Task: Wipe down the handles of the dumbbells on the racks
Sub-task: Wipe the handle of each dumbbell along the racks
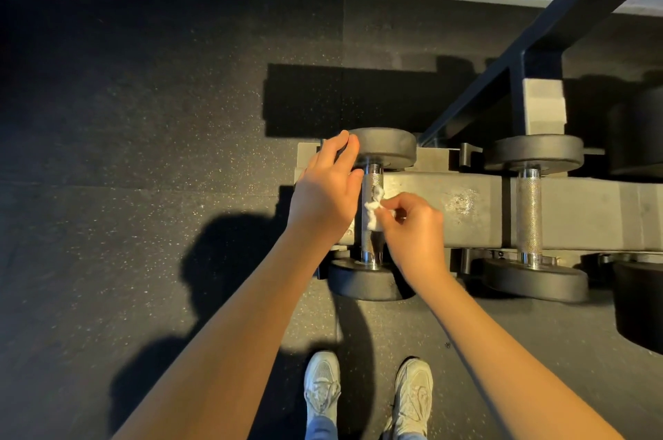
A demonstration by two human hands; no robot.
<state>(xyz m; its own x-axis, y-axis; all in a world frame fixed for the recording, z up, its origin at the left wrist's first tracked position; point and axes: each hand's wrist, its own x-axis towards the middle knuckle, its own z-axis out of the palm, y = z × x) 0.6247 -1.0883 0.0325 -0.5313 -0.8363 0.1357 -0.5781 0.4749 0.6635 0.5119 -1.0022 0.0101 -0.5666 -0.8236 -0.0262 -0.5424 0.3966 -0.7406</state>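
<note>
Rubber floor (143, 152), low rack (448, 210), dumbbell (387, 149): right hand (412, 228) pinches wipe (375, 206) on its handle (372, 242); left hand (326, 195), fingers straight, touches its far head.

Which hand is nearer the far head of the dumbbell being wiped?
Left. The left hand reaches the edge of the far head; the right hand pinches a white wipe at mid-handle.

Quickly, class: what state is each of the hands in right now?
The left hand: open, fingers straight, at the far end of the dumbbell.
The right hand: closed, pinching a white wipe against the handle.
</note>
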